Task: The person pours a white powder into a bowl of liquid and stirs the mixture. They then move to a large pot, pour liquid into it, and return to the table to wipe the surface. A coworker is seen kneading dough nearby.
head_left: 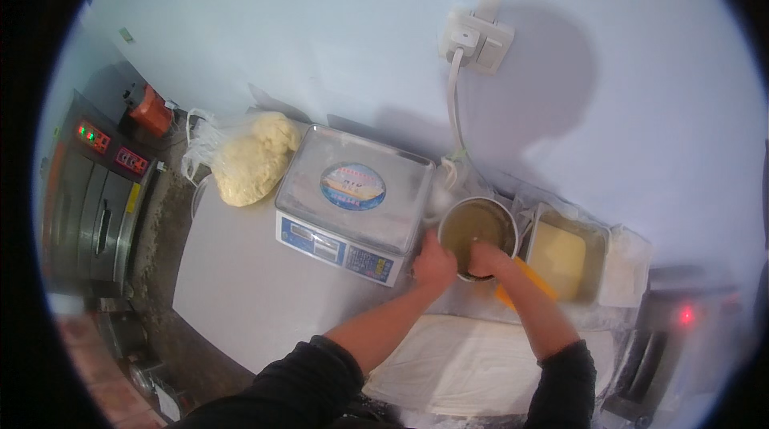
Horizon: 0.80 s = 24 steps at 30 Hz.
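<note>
Currently bending the fingers of the left hand (pixel 435 265) against the left rim of a round metal pot (pixel 481 200); cannot tell whether clasping that rim or only resting there. Reaching the right hand (pixel 490 259) over the near rim, fingers down at the brownish-yellow mixture (pixel 481 221) inside; partly hidden, so cannot tell how far spread or whether holding anything. Just right of the right fingers, partly under the right forearm (pixel 538 318), see a flat orange item (pixel 535 277), then a rectangular metal pan (pixel 599 265) with pale yellow contents (pixel 559 255). Nearer the body than the fingers, see a whitish sheet (pixel 460 365) spread on the surface (pixel 240 277). Left of the left fingers, see a digital scale (pixel 344 221) with a round label (pixel 352 186) on its platform. Farther left, past the scale, see pale yellow dough (pixel 252 165) in a clear plastic bag (pixel 207 140). High ahead of the fingers, see a white plug (pixel 462 36) in the wall (pixel 320 36), with its cord (pixel 453 96) hanging toward the pot. Farthest left of the fingers, see a metal appliance (pixel 88 205) with lit red and green displays (pixel 94 136).
</note>
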Available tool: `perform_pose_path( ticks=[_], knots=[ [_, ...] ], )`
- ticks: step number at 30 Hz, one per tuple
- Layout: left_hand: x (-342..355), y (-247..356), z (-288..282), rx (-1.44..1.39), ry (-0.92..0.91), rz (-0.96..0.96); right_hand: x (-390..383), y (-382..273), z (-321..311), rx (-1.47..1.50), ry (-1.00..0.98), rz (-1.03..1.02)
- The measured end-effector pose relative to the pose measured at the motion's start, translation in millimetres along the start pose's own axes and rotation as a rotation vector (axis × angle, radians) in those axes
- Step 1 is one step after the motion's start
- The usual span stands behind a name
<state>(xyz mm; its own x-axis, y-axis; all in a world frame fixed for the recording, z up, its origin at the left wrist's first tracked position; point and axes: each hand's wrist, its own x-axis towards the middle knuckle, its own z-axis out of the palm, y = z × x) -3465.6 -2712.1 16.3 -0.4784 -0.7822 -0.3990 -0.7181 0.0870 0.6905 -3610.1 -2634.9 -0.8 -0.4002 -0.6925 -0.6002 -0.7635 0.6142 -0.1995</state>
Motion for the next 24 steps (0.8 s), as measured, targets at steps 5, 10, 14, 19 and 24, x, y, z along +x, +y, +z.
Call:
perform_pose_path(
  ticks=[5, 10, 14, 19, 24],
  knots=[
    [-0.3, 0.0, 1.8, -0.016, 0.011, 0.019, 16.4, -10.1, 9.8, 0.338, 0.022, -0.376],
    [-0.2, -1.7, 2.7, -0.02, 0.015, 0.006, 4.9, -7.2, 7.9, -0.046, 0.283, -0.07],
    [-0.5, -0.9, 5.0, -0.025, 0.045, 0.002, -2.0, 5.4, 7.7, -0.214, -0.1, 0.129],
    [0.6, 1.0, 4.7, -0.029, 0.027, -0.03, 19.5, -2.3, 17.4, 0.141, -0.144, -0.419],
    [0.9, -3.9, 4.1, -0.069, -0.02, -0.053, 18.9, -15.7, 10.4, -0.338, 0.29, -0.049]
  ],
)
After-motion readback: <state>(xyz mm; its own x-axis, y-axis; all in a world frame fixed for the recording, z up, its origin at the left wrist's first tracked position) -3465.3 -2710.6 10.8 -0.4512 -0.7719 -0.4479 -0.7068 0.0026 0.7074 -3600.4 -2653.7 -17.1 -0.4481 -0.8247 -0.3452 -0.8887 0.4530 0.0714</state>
